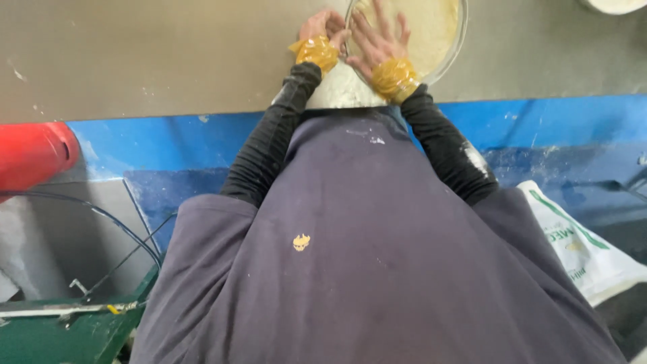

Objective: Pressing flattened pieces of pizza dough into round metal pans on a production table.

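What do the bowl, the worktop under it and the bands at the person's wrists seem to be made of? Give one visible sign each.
Bowl: probably clear glass or plastic; the pale flour or dough shows through its wall.
Worktop: dull grey, looks like matt metal or stone; smooth, flour-dusted.
Wrist bands: seemingly crinkled yellow tape or film; glossy folds.

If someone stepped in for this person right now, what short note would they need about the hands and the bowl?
Left hand: at the bowl's outer rim, seemingly steadying it.
Right hand: fingers spread, pressed flat inside the glass bowl on pale dough.
Bowl stands on the grey counter at its near edge; loose flour lies just in front.
Done: dough is in the bowl.
Left: cannot tell how far the working has gone.
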